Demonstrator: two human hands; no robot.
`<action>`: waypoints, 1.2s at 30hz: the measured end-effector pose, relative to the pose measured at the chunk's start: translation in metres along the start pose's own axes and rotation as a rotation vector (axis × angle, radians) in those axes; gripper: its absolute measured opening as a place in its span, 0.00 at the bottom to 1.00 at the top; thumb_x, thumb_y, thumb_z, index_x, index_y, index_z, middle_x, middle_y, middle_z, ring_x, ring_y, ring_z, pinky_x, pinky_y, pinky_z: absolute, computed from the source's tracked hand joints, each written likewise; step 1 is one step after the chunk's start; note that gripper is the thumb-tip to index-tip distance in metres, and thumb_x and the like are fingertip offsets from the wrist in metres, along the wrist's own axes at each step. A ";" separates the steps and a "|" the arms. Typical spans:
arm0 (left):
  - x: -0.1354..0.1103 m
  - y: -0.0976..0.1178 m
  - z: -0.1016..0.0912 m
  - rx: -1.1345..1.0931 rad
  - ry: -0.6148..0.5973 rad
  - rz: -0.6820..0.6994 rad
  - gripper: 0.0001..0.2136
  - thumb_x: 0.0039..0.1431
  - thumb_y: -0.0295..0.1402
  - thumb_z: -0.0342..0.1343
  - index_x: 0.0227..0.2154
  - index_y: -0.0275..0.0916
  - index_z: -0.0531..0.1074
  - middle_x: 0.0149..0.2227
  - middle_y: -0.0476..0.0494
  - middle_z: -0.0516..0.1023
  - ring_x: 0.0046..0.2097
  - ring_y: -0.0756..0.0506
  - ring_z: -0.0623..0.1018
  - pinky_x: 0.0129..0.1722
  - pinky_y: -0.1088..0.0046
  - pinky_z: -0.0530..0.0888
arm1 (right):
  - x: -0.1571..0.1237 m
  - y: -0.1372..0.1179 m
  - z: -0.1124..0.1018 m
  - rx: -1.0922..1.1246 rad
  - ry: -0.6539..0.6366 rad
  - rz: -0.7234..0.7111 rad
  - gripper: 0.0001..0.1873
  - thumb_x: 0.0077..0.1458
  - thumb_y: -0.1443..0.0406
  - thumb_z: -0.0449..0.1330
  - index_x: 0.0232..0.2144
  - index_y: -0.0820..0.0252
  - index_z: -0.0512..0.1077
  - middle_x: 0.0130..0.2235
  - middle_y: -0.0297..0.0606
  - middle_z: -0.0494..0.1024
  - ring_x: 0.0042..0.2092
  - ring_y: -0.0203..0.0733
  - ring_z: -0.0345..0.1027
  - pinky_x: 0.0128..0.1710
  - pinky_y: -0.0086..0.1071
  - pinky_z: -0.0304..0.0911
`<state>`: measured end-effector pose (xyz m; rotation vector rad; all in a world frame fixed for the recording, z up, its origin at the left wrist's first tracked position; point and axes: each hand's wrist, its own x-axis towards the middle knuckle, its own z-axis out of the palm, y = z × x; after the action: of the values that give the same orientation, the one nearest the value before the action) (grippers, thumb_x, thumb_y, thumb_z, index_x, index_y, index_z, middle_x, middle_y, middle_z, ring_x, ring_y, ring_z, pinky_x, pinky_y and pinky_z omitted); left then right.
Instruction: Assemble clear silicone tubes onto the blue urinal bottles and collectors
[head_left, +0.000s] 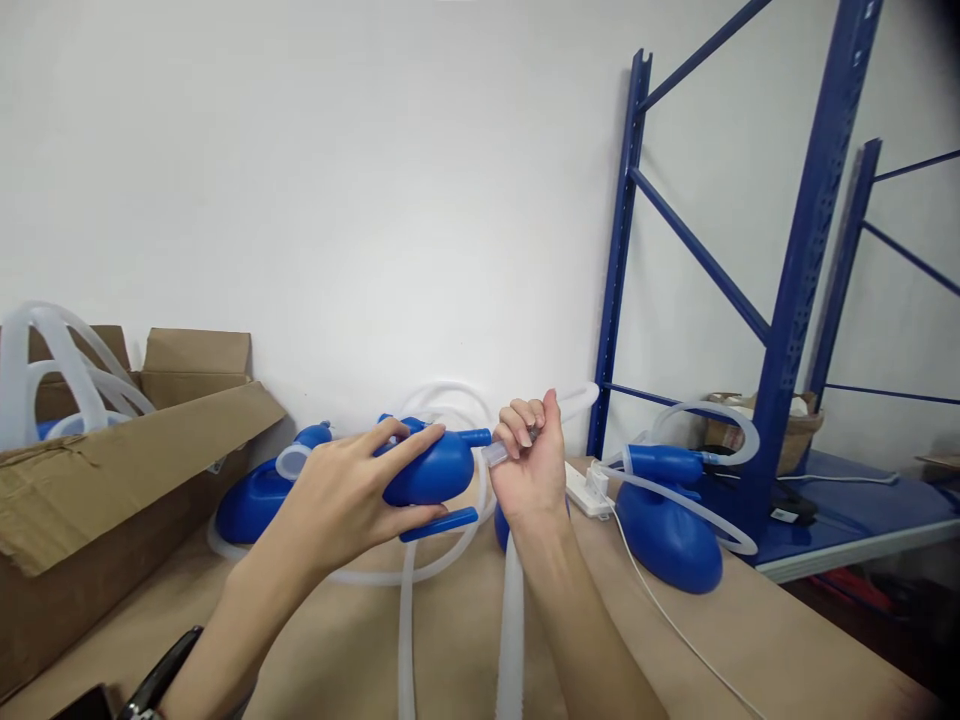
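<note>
My left hand (375,475) is closed around a rounded blue plastic bottle (431,470) whose narrow spout (475,438) points right. Under my thumb, a flat blue strip (442,523) sticks out from the bottle. In my right hand (531,455) a translucent hose (577,400) is gripped near its end, fingers curled round it. The hose's clear end piece (495,454) is right by the spout; whether they touch I cannot tell. Below my right wrist, another blue bottle (501,527) is mostly hidden. Pale tubing (511,630) hangs down toward me.
At left stands an open cardboard box (135,450) with hoses inside. Behind my left arm lies a blue bottle (251,503). To the right are another hosed blue bottle (667,535), a white power strip (587,490) with a cable, and blue metal shelving (806,250).
</note>
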<state>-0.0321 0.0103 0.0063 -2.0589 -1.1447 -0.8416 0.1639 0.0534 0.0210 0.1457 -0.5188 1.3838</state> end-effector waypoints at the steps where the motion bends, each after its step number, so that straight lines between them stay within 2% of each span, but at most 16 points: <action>1: -0.001 0.000 -0.001 0.004 0.024 0.021 0.33 0.55 0.64 0.54 0.60 0.54 0.70 0.46 0.44 0.79 0.35 0.45 0.80 0.31 0.74 0.73 | 0.000 0.000 0.000 0.005 0.015 -0.025 0.28 0.60 0.59 0.66 0.21 0.57 0.52 0.20 0.20 0.54 0.17 0.23 0.46 0.12 0.20 0.46; 8: -0.004 0.004 -0.005 0.123 0.127 0.213 0.31 0.58 0.57 0.57 0.59 0.44 0.70 0.46 0.40 0.79 0.33 0.43 0.81 0.31 0.68 0.74 | 0.005 -0.003 0.001 0.053 0.168 -0.067 0.28 0.64 0.55 0.62 0.20 0.58 0.53 0.18 0.19 0.55 0.16 0.24 0.45 0.12 0.20 0.45; 12: -0.002 0.009 -0.004 0.144 0.229 0.254 0.30 0.58 0.51 0.60 0.58 0.37 0.71 0.46 0.37 0.80 0.36 0.41 0.81 0.35 0.65 0.75 | 0.004 -0.003 0.002 0.040 0.197 -0.048 0.28 0.62 0.53 0.64 0.21 0.58 0.55 0.19 0.20 0.56 0.17 0.24 0.48 0.13 0.20 0.47; 15: 0.000 0.011 -0.005 0.183 0.302 0.230 0.26 0.58 0.47 0.61 0.55 0.35 0.73 0.44 0.37 0.81 0.39 0.40 0.81 0.37 0.65 0.75 | 0.002 -0.005 0.004 0.010 0.141 -0.022 0.27 0.61 0.54 0.65 0.21 0.58 0.55 0.20 0.21 0.56 0.18 0.26 0.50 0.16 0.20 0.51; 19: 0.002 0.011 -0.005 0.233 0.402 0.248 0.20 0.59 0.44 0.64 0.49 0.37 0.75 0.42 0.38 0.81 0.38 0.40 0.80 0.38 0.64 0.73 | -0.005 -0.010 0.013 0.010 0.037 0.041 0.21 0.63 0.56 0.64 0.24 0.58 0.61 0.23 0.23 0.59 0.22 0.28 0.54 0.21 0.21 0.58; 22: 0.003 0.011 -0.004 0.257 0.457 0.264 0.20 0.58 0.42 0.65 0.51 0.37 0.74 0.42 0.37 0.80 0.38 0.41 0.80 0.40 0.64 0.74 | -0.011 -0.013 0.020 0.066 -0.011 0.077 0.18 0.67 0.57 0.59 0.26 0.58 0.65 0.25 0.26 0.61 0.24 0.30 0.58 0.24 0.23 0.60; 25: 0.002 0.013 -0.002 0.267 0.503 0.282 0.21 0.59 0.40 0.65 0.52 0.38 0.74 0.42 0.38 0.79 0.37 0.44 0.80 0.37 0.69 0.74 | -0.016 -0.015 0.023 0.113 -0.104 0.126 0.22 0.70 0.53 0.52 0.26 0.57 0.68 0.26 0.28 0.63 0.24 0.30 0.59 0.24 0.23 0.61; 28: 0.001 0.020 0.003 0.278 0.502 0.256 0.18 0.59 0.41 0.64 0.50 0.40 0.74 0.43 0.39 0.80 0.36 0.44 0.81 0.33 0.71 0.72 | -0.018 -0.017 0.021 0.117 -0.222 0.187 0.28 0.71 0.49 0.47 0.25 0.58 0.68 0.23 0.26 0.64 0.20 0.27 0.54 0.22 0.22 0.59; 31: 0.000 0.028 0.011 0.252 0.431 0.228 0.16 0.61 0.42 0.61 0.48 0.40 0.74 0.48 0.38 0.81 0.35 0.43 0.82 0.32 0.68 0.72 | -0.020 -0.020 0.018 0.008 -0.305 0.189 0.31 0.71 0.47 0.45 0.23 0.59 0.67 0.15 0.20 0.55 0.15 0.26 0.41 0.19 0.22 0.55; 33: -0.001 0.032 0.017 0.229 0.391 0.239 0.16 0.63 0.41 0.59 0.49 0.38 0.73 0.47 0.38 0.82 0.34 0.43 0.82 0.32 0.67 0.73 | -0.022 -0.019 0.018 -0.091 -0.290 0.153 0.32 0.72 0.49 0.44 0.20 0.59 0.64 0.12 0.19 0.48 0.14 0.27 0.34 0.17 0.22 0.50; 36: -0.001 0.032 0.023 0.236 0.373 0.271 0.17 0.65 0.40 0.55 0.51 0.34 0.72 0.46 0.36 0.83 0.35 0.42 0.82 0.31 0.67 0.72 | -0.026 -0.013 0.021 -0.216 -0.193 0.084 0.32 0.72 0.51 0.47 0.17 0.59 0.60 0.11 0.19 0.47 0.15 0.27 0.29 0.15 0.22 0.43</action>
<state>0.0009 0.0142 -0.0148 -1.7220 -0.7071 -0.8636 0.1686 0.0192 0.0310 0.0830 -0.8391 1.3924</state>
